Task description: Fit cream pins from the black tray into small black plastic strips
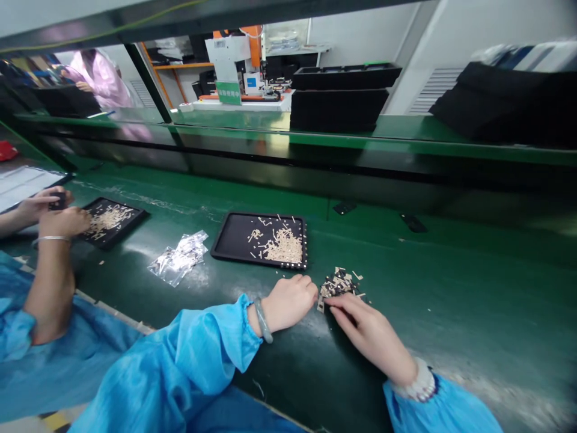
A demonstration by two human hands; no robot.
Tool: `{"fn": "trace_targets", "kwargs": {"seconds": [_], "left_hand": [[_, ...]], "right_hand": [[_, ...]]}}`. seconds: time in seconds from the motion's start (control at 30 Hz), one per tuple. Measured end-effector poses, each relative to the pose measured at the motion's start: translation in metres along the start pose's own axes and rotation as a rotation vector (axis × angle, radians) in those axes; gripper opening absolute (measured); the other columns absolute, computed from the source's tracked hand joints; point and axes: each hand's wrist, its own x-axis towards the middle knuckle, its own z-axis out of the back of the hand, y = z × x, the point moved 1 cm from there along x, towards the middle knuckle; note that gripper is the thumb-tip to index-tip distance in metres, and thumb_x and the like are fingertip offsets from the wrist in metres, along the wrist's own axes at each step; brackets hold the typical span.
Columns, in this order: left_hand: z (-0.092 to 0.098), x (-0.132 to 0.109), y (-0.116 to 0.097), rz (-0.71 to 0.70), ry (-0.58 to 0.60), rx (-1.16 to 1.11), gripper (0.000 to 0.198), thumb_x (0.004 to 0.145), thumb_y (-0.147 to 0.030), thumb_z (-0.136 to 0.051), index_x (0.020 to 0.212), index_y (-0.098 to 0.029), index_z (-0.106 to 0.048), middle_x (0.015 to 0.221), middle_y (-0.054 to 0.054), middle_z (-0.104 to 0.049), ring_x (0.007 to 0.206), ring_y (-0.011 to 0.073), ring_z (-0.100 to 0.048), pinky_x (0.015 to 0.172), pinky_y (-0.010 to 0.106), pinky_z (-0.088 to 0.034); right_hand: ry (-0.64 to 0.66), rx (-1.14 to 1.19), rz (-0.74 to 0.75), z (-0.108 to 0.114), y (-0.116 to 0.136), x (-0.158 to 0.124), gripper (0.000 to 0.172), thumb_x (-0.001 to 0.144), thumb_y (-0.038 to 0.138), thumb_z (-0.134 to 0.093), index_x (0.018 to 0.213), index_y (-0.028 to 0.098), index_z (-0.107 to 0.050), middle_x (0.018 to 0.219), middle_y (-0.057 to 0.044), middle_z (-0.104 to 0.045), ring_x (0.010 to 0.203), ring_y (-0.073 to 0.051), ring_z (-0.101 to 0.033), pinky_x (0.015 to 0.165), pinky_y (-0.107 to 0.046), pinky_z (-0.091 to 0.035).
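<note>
1. One bare left hand (291,300), lower centre, curled; cannot tell whether it grips anything.
2. One bare right hand (372,331), lower right of centre, fingertips drawn together; grip unclear.
3. Loose pile of small beige and black pieces (339,282), right of centre, beside both.

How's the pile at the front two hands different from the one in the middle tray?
The table pile mixes black and tan pieces; the tray pile looks all tan. The table pile lies right on the green table; the tray pile sits in a black tray. Both are loose heaps of small pieces.
</note>
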Motion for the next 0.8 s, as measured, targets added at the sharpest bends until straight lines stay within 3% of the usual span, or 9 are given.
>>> {"fn": "trace_targets", "kwargs": {"seconds": [0.13, 0.3, 0.4, 0.5, 0.63, 0.8], "left_hand": [[-0.001, -0.005, 0.0, 0.0, -0.022, 0.021, 0.016, 0.09, -0.018, -0.038, 0.085, -0.014, -0.052, 0.085, 0.007, -0.056, 0.082, 0.0213, -0.055, 0.062, 0.03, -0.048], [-0.001, -0.006, 0.004, 0.039, -0.028, -0.077, 0.019, 0.092, -0.019, -0.033, 0.086, -0.015, -0.051, 0.084, 0.006, -0.055, 0.082, 0.0201, -0.055, 0.064, 0.031, -0.047], [0.007, -0.008, 0.004, 0.091, -0.011, -0.237, 0.018, 0.092, -0.022, -0.033, 0.088, -0.017, -0.05, 0.086, 0.003, -0.055, 0.078, 0.0166, -0.056, 0.064, 0.028, -0.046], [0.017, -0.011, 0.0, 0.152, -0.051, -0.442, 0.017, 0.092, -0.024, -0.033, 0.088, -0.019, -0.049, 0.086, 0.001, -0.055, 0.074, 0.0131, -0.055, 0.065, 0.026, -0.045], [0.025, -0.015, -0.008, 0.193, -0.144, -0.634, 0.016, 0.092, -0.024, -0.033, 0.087, -0.019, -0.047, 0.085, 0.001, -0.054, 0.075, 0.0121, -0.054, 0.069, 0.024, -0.044], [0.031, -0.019, -0.008, 0.202, -0.224, -0.681, 0.015, 0.09, -0.026, -0.037, 0.09, -0.019, -0.051, 0.088, 0.002, -0.056, 0.075, 0.0121, -0.054, 0.068, 0.025, -0.044]], "right_hand": [[0.033, -0.29, 0.145, -0.004, 0.015, 0.0, 0.029, 0.085, 0.012, -0.041, 0.098, 0.023, -0.064, 0.084, -0.005, -0.061, 0.077, -0.018, -0.059, 0.066, -0.028, -0.047], [-0.089, -0.404, 0.115, 0.001, 0.006, 0.0, 0.028, 0.084, 0.012, -0.04, 0.093, 0.02, -0.065, 0.08, -0.006, -0.062, 0.073, -0.019, -0.06, 0.066, -0.029, -0.046], [-0.163, -0.249, 0.024, 0.003, -0.001, 0.0, 0.027, 0.087, 0.018, -0.039, 0.095, 0.021, -0.064, 0.089, -0.007, -0.064, 0.082, -0.02, -0.061, 0.072, -0.03, -0.047], [-0.186, 0.106, -0.111, 0.0, 0.004, 0.003, 0.023, 0.089, 0.027, -0.042, 0.097, 0.022, -0.062, 0.096, -0.006, -0.064, 0.088, -0.02, -0.061, 0.077, -0.03, -0.048], [-0.191, 0.516, -0.251, -0.006, 0.023, 0.01, 0.02, 0.085, 0.037, -0.052, 0.085, 0.02, -0.062, 0.083, -0.005, -0.065, 0.075, -0.019, -0.061, 0.065, -0.027, -0.049], [-0.296, 0.606, -0.314, -0.005, 0.037, 0.015, 0.023, 0.082, 0.041, -0.054, 0.076, 0.019, -0.06, 0.062, 0.0, -0.057, 0.057, -0.015, -0.054, 0.054, -0.025, -0.045]]}}
